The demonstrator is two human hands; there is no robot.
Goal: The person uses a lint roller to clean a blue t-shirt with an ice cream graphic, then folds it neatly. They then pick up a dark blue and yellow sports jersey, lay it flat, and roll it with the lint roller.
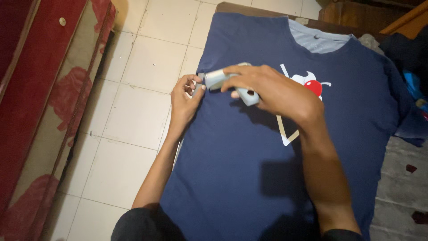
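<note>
A navy blue T-shirt (249,151) lies flat in front of me, its chest print of white lines and a red ball showing. My right hand (272,91) grips a light grey handheld device (225,80) with a handle, held just above the shirt's left side. My left hand (186,96) pinches the front tip of that device at the shirt's left edge.
Pale floor tiles (133,120) stretch to the left. A red patterned mattress or cushion (40,102) runs along the far left. Dark clothes and a blue item (412,85) pile at the right. A grey mat (401,178) lies at the lower right.
</note>
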